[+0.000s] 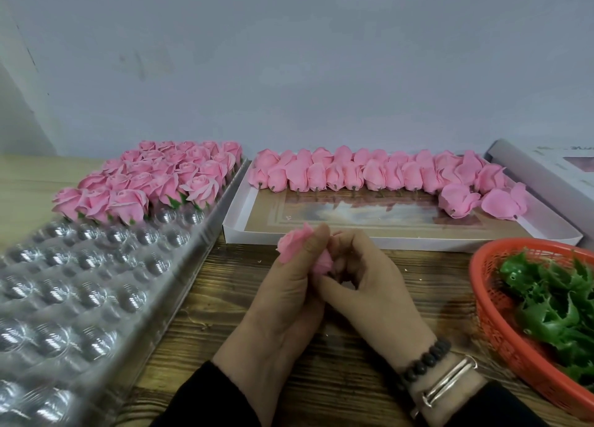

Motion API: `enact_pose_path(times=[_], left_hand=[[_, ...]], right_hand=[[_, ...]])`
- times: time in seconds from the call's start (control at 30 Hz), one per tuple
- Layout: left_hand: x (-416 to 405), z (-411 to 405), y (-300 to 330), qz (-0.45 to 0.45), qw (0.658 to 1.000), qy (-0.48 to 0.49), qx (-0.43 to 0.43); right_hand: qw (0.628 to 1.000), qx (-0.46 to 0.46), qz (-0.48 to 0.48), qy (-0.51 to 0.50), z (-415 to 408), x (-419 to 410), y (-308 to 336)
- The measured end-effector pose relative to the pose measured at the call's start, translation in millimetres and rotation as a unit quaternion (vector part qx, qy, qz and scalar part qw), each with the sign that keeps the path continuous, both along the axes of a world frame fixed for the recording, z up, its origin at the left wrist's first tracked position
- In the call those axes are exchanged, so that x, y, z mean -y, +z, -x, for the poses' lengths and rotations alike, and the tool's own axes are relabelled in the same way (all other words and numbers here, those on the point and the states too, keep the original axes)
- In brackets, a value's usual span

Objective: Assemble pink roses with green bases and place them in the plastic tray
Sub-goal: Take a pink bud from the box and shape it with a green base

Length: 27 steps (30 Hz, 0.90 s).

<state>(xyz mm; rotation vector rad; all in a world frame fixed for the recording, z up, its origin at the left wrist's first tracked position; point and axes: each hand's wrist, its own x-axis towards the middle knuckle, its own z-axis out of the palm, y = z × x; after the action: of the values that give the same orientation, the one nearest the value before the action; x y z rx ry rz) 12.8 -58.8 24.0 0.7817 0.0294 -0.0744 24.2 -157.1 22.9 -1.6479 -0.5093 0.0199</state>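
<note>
Wood-grain table (337, 378) against a plain pale wall (289, 57). Both hands meet at centre, near edge. Left hand (283, 304) has its thumb and fingers curled round a pink rose (294, 245), petals sticking out to the far left of the thumb. Right hand (369, 282) has its fingers curled in against the rose's lower end; exactly what it pinches is hidden. Beaded bracelet (424, 360) and metal bangle (446, 383) on the right wrist, dark sleeves on both arms.

Left: clear plastic tray (80, 291) with rows of round pockets; its far end is filled with finished roses (154, 182) showing green bases, the near pockets bare. Far centre: shallow white box (401, 237) with loose rose heads (369, 172) lined along its far side, stems pointing near. Right, near: red mesh basket (495, 323) holding green bases (553, 304). Far right corner: grey-white box (540, 169), partly out of view.
</note>
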Motion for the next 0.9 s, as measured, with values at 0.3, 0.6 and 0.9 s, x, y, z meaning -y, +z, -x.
enact_pose_path(times=[0.3, 0.6, 0.9], left_hand=[[-1.6, 1.6, 3.5, 0.002, 1.0, -0.013, 0.023], [-5.7, -0.2, 0.4, -0.019, 0.999, 0.019, -0.022], [-7.3, -2.7, -1.0, -0.041, 0.998, 0.045, -0.035]], right_hand=[[0.994, -0.071, -0.053, 0.062, -2.5, 4.4, 1.9], [0.997, -0.055, 0.026, 0.039, -0.6, 7.1, 5.4], [0.995, -0.074, 0.052, 0.042, 0.5, 7.9, 6.4]])
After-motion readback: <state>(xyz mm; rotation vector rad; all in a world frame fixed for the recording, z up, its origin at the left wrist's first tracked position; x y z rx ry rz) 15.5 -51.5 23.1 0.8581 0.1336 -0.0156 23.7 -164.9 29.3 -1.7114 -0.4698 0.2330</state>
